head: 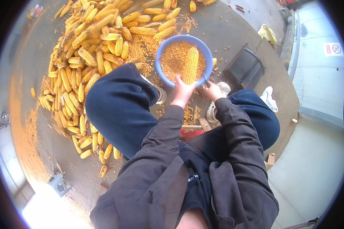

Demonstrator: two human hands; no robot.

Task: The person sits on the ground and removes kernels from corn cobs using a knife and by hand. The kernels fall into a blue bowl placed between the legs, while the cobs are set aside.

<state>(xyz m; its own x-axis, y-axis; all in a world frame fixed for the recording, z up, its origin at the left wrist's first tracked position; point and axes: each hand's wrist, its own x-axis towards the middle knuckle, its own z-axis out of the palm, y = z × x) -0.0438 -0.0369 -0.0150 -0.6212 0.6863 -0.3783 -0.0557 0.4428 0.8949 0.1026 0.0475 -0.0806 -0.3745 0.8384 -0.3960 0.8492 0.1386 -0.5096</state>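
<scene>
My left hand grips the lower end of a yellow ear of corn, tilted over a blue plastic basin. Loose corn kernels fill much of the basin, with a hollow near their middle. At the basin's lower right rim, my right hand is closed around a slim hand tool with a dark handle. Its tip points up toward the rim, and its exact kind is too small to tell. The tool appears apart from the ear of corn.
A large heap of corn ears spreads to the left on the concrete floor, with scattered kernels beside it. To the right lie a dark plastic bin and a white plastic bag. My shoes flank the basin.
</scene>
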